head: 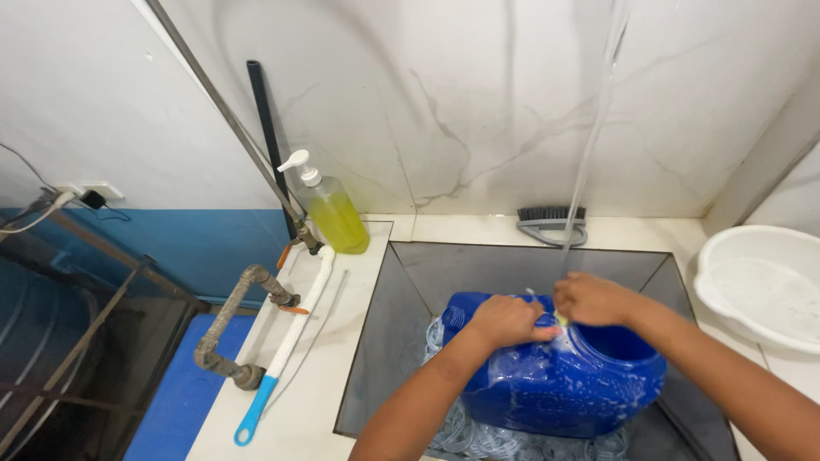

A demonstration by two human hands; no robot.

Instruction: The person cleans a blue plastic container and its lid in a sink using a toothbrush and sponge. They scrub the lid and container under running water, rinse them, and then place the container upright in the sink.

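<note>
Blue plastic jerrycan-shaped container, lying on its side in the dark grey square sink basin, streaked with white suds across its upper face. Under it, a tangle of clear coiled tubing or rings, wet and foamy. Left hand pressed flat on top of the container near its shoulder, fingers curled down onto the plastic, holding it steady. Right hand closed around something small and pale at the container's upper edge; too hidden to tell what. Thin stream of water falling from above onto the spot beside the right hand.

On the cream counter, at the back left corner of the basin: clear pump bottle, roughly three-quarters full of yellow-green liquid. Behind the basin, against the marbled wall: grey scrubbing brush with dark bristles. To the right: white round plastic tub, holding nothing but a wet film. Along the left counter edge: white long-handled brush with a blue grip end, beside rusty metal piping.
</note>
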